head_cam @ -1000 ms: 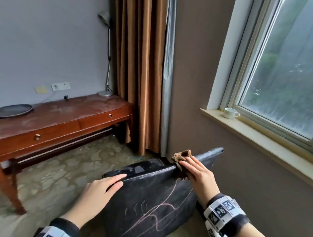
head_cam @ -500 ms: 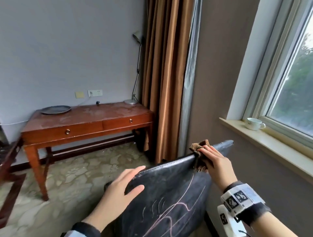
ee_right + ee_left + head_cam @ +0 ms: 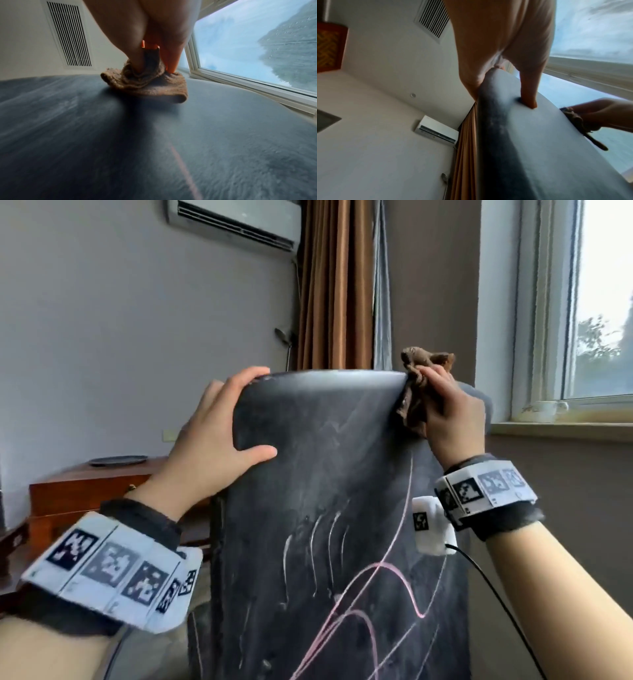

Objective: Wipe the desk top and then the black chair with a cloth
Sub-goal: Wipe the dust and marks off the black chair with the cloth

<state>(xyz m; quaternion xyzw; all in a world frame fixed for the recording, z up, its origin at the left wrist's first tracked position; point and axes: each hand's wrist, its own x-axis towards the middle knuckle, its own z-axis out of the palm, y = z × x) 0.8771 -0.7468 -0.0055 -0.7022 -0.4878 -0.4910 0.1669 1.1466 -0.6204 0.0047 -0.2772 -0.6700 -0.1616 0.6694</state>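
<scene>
A person's left hand [image 3: 209, 446] clasps the top corner of the black chair [image 3: 329, 508], thumb on the near face, fingers curled over the edge. The right hand [image 3: 452, 412] pinches a bunched brown cloth [image 3: 416, 392] against the opposite corner. Steady bracing and firm overlapping strokes down the chalk-streaked back, between both hands, would likely clean best.

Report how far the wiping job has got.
Desk: too far off to judge. In hand: the left hand grips the black chair at its top edge, and the right hand presses the cloth there. Left: pink and white marks lower down the back.
</scene>
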